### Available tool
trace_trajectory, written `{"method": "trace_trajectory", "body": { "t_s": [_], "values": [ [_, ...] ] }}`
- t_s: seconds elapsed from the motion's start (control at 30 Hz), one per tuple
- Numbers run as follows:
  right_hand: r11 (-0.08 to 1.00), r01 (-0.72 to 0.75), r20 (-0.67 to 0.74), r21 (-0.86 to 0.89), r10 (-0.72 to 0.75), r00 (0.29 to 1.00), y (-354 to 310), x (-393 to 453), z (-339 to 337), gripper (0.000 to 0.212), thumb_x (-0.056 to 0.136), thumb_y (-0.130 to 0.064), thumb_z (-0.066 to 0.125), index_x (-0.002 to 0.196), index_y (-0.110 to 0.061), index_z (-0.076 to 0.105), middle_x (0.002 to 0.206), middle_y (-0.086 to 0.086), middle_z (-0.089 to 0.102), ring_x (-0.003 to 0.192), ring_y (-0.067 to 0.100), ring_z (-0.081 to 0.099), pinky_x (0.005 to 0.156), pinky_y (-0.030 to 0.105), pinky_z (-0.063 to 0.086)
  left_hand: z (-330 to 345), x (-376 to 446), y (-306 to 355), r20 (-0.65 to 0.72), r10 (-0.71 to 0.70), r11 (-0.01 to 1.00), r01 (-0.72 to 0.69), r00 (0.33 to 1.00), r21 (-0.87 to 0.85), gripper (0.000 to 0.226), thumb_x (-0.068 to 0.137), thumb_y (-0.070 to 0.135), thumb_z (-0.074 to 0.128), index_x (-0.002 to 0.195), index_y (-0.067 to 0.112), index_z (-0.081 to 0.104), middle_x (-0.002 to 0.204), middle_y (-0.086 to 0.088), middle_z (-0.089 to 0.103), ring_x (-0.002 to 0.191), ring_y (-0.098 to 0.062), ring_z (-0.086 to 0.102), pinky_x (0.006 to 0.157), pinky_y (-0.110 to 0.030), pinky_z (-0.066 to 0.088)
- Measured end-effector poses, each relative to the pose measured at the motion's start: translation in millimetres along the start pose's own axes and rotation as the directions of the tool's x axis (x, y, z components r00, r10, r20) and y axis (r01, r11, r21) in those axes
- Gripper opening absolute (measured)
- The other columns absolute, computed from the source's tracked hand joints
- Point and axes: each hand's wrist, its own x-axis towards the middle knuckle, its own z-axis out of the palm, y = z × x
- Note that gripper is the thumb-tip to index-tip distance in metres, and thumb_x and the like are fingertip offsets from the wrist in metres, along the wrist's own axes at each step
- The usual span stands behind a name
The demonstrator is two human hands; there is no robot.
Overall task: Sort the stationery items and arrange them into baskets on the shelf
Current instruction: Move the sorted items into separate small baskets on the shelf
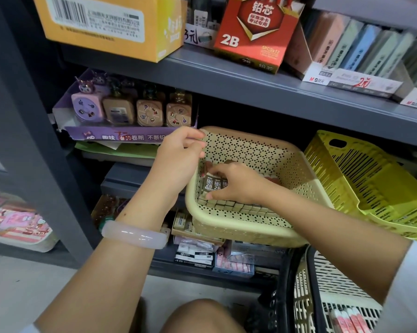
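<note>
While her right hand (236, 182) pinches small black 2B lead boxes (213, 186) inside the beige perforated plastic basket (250, 227), her left hand (181, 152) grips its rear-left rim, beside a yellow-green slatted basket (371, 179).

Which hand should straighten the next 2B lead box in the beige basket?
Right hand: its fingers already rest on the 2B lead boxes inside the beige basket. Left hand grips the rim.
</note>
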Motion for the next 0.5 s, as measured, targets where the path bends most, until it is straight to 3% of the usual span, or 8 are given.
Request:
{"method": "trace_trajectory", "body": {
  "t_s": [0.2,0.27,0.33,0.4,0.5],
  "values": [
    [1.0,0.016,-0.017,0.004,-0.016,1.0,0.3,-9.7,-2.8,0.074,0.075,-0.051,0.067,0.137,-0.021,0.04,0.128,0.008,0.052,0.117,0.023,0.048,0.093,0.031,0.039,2.4,-9.6,1.1,-0.011,0.049,0.999,-0.049,0.999,0.022,0.028,0.091,0.008,0.043,0.085,0.031,0.057,0.101,0.002,0.063,0.09,-0.009,0.063,0.093,-0.039,0.049],
    [1.0,0.019,-0.067,0.008,-0.019,0.998,2.7,-23.4,-14.2,0.066,0.079,-0.047,0.065,0.135,-0.021,0.043,0.128,0.004,0.056,0.114,0.02,0.052,0.093,0.029,0.041,3.1,-18.3,3.2,-0.018,0.083,0.996,-0.083,0.996,0.04,0.03,0.091,0.006,0.042,0.086,0.032,0.058,0.104,0.006,0.062,0.089,-0.006,0.063,0.093,-0.039,0.049],
    [0.999,0.018,-0.159,0.033,-0.012,0.987,8.3,-45.9,-30.0,0.044,0.085,-0.038,0.061,0.124,-0.02,0.054,0.111,0.002,0.064,0.1,0.013,0.06,0.083,0.022,0.045,7.4,-30.7,5.8,-0.008,0.127,0.991,-0.126,0.992,0.055,0.032,0.091,0.004,0.043,0.087,0.032,0.058,0.104,0.009,0.062,0.089,-0.003,0.064,0.093,-0.038,0.049],
    [0.993,0.019,-0.248,0.115,0.01,0.969,18.2,-76.5,-44.9,0.025,0.09,-0.028,0.057,0.113,-0.019,0.062,0.092,-0.005,0.064,0.08,-0.006,0.06,0.067,0.008,0.041,19.6,-46.4,10.1,0.052,0.178,0.981,-0.181,0.983,0.067,0.031,0.091,0.004,0.044,0.09,0.032,0.057,0.103,0.01,0.062,0.089,-0.001,0.064,0.093,-0.034,0.049],
    [0.961,0.044,-0.315,0.274,0.047,0.948,37.9,-133.4,-57.8,0.016,0.092,-0.019,0.054,0.102,-0.018,0.066,0.078,-0.009,0.065,0.059,-0.006,0.055,0.06,0.009,0.045,53.5,-73.2,15.0,0.209,0.23,0.969,-0.244,0.95,0.039,0.029,0.091,0.005,0.046,0.095,0.033,0.055,0.103,0.01,0.063,0.089,0.002,0.063,0.091,-0.028,0.05]
  ]
}}
